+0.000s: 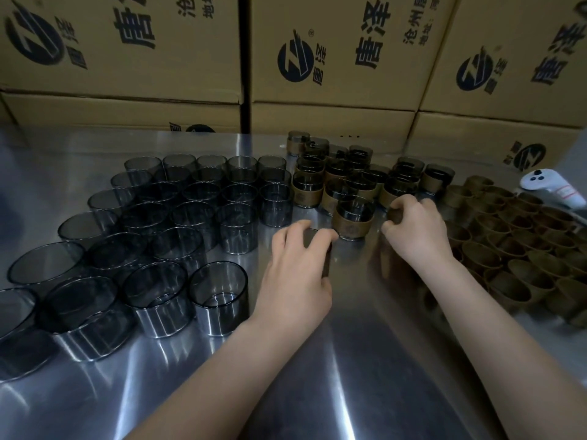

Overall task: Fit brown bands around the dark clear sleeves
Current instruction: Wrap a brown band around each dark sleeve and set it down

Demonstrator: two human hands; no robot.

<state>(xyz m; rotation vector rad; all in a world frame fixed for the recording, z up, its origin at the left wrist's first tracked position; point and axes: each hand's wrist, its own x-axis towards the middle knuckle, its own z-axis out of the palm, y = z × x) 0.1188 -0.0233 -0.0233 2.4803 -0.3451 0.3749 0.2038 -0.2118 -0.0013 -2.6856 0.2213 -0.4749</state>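
Observation:
Several bare dark clear sleeves (178,223) stand in rows on the left of the steel table (349,360). Behind the hands stand several sleeves with brown bands fitted, the nearest banded sleeve (353,219) just between the hands. A pile of loose brown bands (521,249) lies on the right. My left hand (298,274) grips a dark clear sleeve (322,249) from above, mostly hidden under the fingers. My right hand (416,230) is closed on a brown band (395,215) at the pile's left edge.
Stacked printed cardboard boxes (333,58) wall off the table's far edge. A white handheld controller (552,190) lies at the far right behind the bands.

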